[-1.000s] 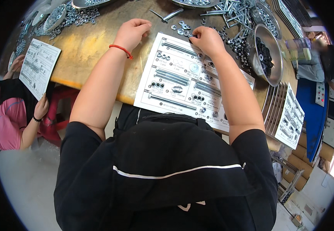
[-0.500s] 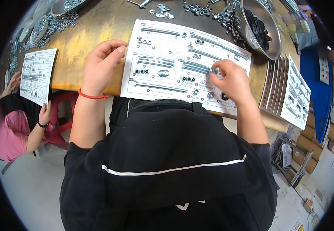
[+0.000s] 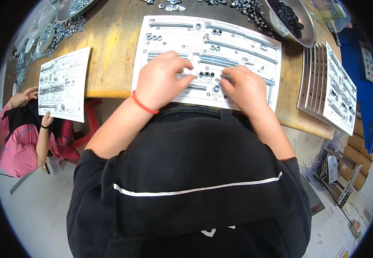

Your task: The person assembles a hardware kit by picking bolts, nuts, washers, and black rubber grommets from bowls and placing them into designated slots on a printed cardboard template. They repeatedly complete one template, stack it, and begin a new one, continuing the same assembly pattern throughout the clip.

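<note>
A white hardware card (image 3: 141, 56) lies at the table's near edge, showing rows of bolts, nuts and washers; which are loose pieces and which are printed I cannot tell. My left hand (image 3: 162, 77), with a red cord at the wrist, hovers over its lower left part. Its thumb and fingers are curved but apart, nothing visible between them. Over the lower right part, my right hand (image 3: 247, 88) has its thumb and forefinger brought around a small dark spot beside three black-centred nuts (image 3: 206, 74). What these fingertips hold is mostly hidden.
On the right stands a stack of similar cards (image 3: 340, 101). A metal bowl (image 3: 310, 38) of black rings is at the far right, with loose nuts (image 3: 243, 7) beside it. To the left, a co-worker's hand (image 3: 46, 119) holds another card (image 3: 76, 92). A small-parts pile (image 3: 72, 28) lies far left.
My left hand has moved right and in over the card. My right hand, which held a small metal stack, has shifted slightly left. The co-worker's card has turned more toward view.
</note>
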